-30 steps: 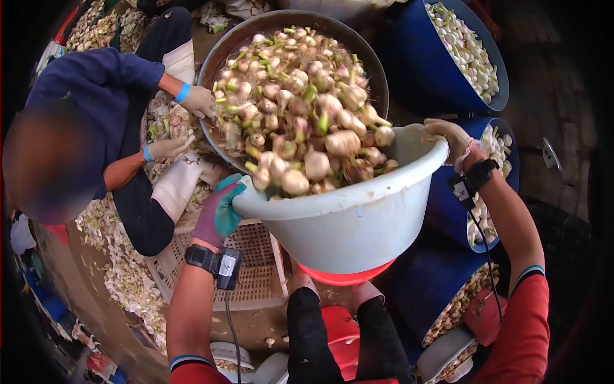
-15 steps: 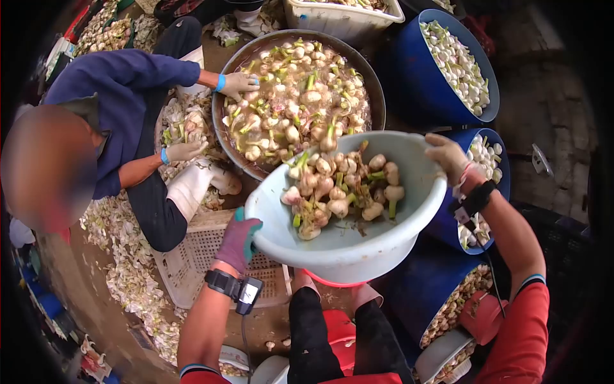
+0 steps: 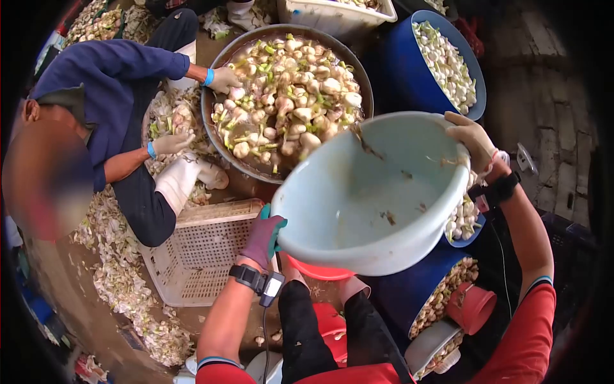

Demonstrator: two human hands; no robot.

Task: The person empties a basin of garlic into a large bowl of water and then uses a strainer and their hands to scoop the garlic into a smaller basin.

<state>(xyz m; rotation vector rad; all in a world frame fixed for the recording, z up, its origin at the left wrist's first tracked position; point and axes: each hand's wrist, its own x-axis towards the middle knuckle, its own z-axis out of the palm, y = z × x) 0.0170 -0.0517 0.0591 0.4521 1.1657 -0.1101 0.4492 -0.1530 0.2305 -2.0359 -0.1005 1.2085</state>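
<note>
Pale blue-green basin (image 3: 358,192), held tilted beside the lower right edge of the round tub (image 3: 206,109), its mouth turned partly toward the camera. Dark, stringy scraps (image 3: 389,217) cling to its inner wall. Whether basin and tub touch cannot be told. The left hand (image 3: 263,235), in a purple and green glove, is clamped on the basin's lower left rim; the right hand (image 3: 472,141), in a pale glove, is clamped on its upper right rim. The two hands are well apart, the basin between them.

The round tub contains garlic bulbs (image 3: 297,83) with green stems, lying in murky water. At its left edge, a seated co-worker (image 3: 121,83) in a dark blue top has one gloved hand (image 3: 224,80) at the bulbs; the other gloved hand (image 3: 171,143) is held open above garlic peelings (image 3: 137,301), which spread over the ground at left.

Below the tub, a perforated white crate (image 3: 211,256) rests on the ground. A red basin (image 3: 320,269) shows partly beneath the held basin. To the right stand blue barrels (image 3: 403,61) with garlic inside; a small red bucket (image 3: 470,307) lies tipped near the lowest. A white rectangular container (image 3: 332,20) stands beyond the tub's upper edge.
</note>
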